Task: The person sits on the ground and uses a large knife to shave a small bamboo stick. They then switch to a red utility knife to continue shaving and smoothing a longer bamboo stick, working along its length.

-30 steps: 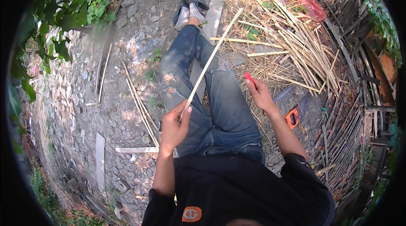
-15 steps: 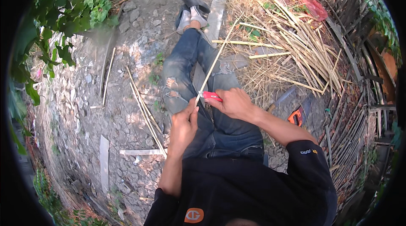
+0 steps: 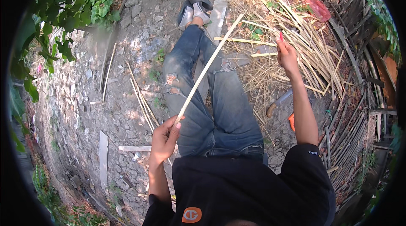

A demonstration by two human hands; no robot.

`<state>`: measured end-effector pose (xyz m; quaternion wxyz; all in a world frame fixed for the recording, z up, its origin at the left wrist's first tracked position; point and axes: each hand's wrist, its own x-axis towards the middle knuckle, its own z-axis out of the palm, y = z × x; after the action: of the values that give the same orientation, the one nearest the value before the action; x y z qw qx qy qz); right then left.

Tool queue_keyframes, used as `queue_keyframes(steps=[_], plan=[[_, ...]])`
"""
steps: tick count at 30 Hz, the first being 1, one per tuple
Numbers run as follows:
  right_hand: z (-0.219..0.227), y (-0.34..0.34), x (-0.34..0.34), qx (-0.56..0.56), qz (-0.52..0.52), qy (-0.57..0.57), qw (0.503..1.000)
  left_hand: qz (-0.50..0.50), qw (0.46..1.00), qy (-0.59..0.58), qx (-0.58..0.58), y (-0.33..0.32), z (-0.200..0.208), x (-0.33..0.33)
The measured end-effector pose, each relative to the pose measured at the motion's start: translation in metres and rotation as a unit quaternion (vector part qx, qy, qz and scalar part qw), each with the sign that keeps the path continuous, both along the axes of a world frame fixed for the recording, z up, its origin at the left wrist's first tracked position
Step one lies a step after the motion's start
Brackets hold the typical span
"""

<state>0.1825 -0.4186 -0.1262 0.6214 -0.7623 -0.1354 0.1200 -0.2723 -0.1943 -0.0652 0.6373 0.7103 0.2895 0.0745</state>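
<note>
My left hand [image 3: 164, 139] pinches the lower end of a long pale bamboo strip [image 3: 210, 62] between thumb and fingers. The strip slants up and away to the right across my legs, its far end in the air near the straw. Out to the right, my right hand [image 3: 288, 59] is closed around a small red-handled knife [image 3: 281, 36]. Only the red tip of its handle shows above the fingers; its blade cannot be made out. That hand is raised in front of the bamboo strip pile [image 3: 315, 59], apart from the strip in my left hand.
A wooden-handled large knife [image 3: 272, 108] and an orange-handled saw [image 3: 291, 121], partly behind my right forearm, lie at right. Straw and a red plastic bag [image 3: 317, 8] are farther off. A plank [image 3: 220, 6] lies beyond my feet; thin strips [image 3: 141, 98] and a flat slat [image 3: 103, 158] lie at left.
My right hand has moved away from the strip, out to the right and farther forward, with the red-handled knife. My left hand has shifted left and nearer, still holding the strip.
</note>
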Motion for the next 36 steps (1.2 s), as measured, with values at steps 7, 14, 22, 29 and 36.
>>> queue_keyframes(steps=[7,14,22,29,36], plan=[[0.090,0.082,-0.099,0.068,0.136,0.034,0.988,-0.052,0.998,-0.022,0.011,-0.005,0.013,0.025],[0.091,0.106,-0.120,0.021,0.149,-0.047,0.987,0.037,0.990,-0.015,0.133,-0.006,0.008,0.036],[0.052,0.165,-0.173,-0.050,0.163,-0.197,0.966,-0.104,0.838,-0.230,0.484,-0.061,0.038,0.125],[0.042,0.192,-0.202,-0.104,0.207,-0.307,0.923,-0.290,0.834,-0.088,0.461,-0.067,0.039,0.175],[0.022,0.205,-0.220,-0.139,0.275,-0.340,0.889,-0.423,0.846,-0.025,0.324,-0.063,0.032,0.217]])
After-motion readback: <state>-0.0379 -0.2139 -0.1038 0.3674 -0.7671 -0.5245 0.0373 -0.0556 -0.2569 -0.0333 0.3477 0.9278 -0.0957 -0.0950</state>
